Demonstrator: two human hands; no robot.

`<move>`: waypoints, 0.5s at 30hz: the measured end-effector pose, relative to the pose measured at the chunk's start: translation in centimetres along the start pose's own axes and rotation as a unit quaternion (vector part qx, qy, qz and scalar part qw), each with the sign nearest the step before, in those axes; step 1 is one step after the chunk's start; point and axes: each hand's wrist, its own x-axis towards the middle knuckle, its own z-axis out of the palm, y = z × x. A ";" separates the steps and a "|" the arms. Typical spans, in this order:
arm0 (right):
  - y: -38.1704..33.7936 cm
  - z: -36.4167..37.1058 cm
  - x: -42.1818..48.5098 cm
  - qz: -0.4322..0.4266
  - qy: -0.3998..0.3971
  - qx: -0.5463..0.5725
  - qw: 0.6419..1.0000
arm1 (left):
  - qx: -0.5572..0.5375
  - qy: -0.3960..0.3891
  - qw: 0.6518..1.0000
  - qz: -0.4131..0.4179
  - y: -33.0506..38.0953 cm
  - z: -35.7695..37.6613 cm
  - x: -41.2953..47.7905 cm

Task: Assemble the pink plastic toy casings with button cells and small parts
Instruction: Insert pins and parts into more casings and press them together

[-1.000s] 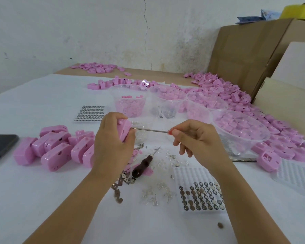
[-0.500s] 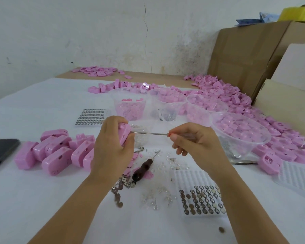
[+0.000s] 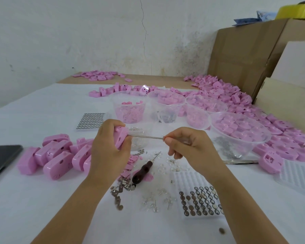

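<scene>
My left hand (image 3: 107, 147) grips a pink casing (image 3: 121, 137) above the table, its face turned right. My right hand (image 3: 190, 147) pinches the clear handle of a thin screwdriver (image 3: 145, 137), and the shaft's tip is in the casing's side. Several assembled pink casings (image 3: 55, 155) lie in a row to the left. A white tray of button cells (image 3: 199, 201) sits near my right forearm. Small metal contacts (image 3: 121, 189) and clear LEDs (image 3: 154, 199) are scattered in front.
A dark-handled awl (image 3: 142, 171) lies between my hands. Clear plastic bowls (image 3: 239, 131) and cups (image 3: 128, 108) of pink parts stand behind. A sheet of button cells (image 3: 90, 119) and a black phone (image 3: 2, 157) lie left. Cardboard boxes (image 3: 245, 53) stand at the back right.
Both hands keep their hold on the casing and the screwdriver. The view has tilted slightly, so everything sits a little lower in the frame.
</scene>
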 end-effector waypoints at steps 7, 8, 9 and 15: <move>-0.2 0.4 -0.2 0.172 -0.076 0.095 0.978 | 0.065 -0.001 0.995 0.073 -0.1 -0.5 0.1; -0.1 0.6 -0.2 0.127 -0.070 0.040 0.989 | 0.059 0.000 0.997 0.057 -0.2 -0.5 0.2; -0.1 0.9 -0.3 0.073 -0.065 -0.025 0.995 | 0.049 0.005 0.998 0.035 -0.2 -0.4 0.3; -0.1 1.2 -0.4 -0.037 -0.044 -0.151 0.987 | 0.043 -0.011 0.999 0.021 -0.1 -0.3 0.3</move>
